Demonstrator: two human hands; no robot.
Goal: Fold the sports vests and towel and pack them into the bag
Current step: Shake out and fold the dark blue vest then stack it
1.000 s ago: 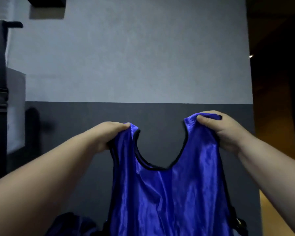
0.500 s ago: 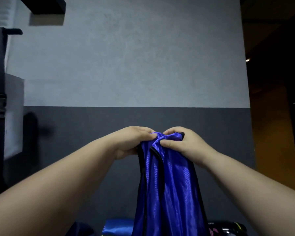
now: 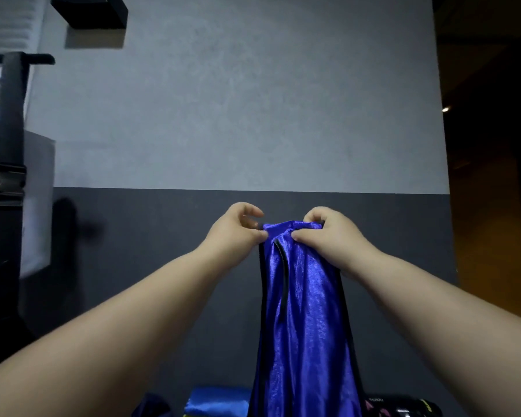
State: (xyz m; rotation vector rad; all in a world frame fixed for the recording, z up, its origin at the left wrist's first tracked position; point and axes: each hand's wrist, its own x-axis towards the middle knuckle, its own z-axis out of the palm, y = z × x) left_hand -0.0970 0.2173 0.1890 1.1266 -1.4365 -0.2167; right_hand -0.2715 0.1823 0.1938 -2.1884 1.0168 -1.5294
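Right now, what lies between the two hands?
Only the gathered top of the blue vest, in the head view; the right hand pinches it, the left hand touches its edge.

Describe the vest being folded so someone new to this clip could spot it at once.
Find the wall, pale grey above and dark grey below. In front of the dark band, the right hand pinches the top of the vest, the left hand beside it. It hangs long, shiny deep blue with black trim, unlike the paler blue cloth below.
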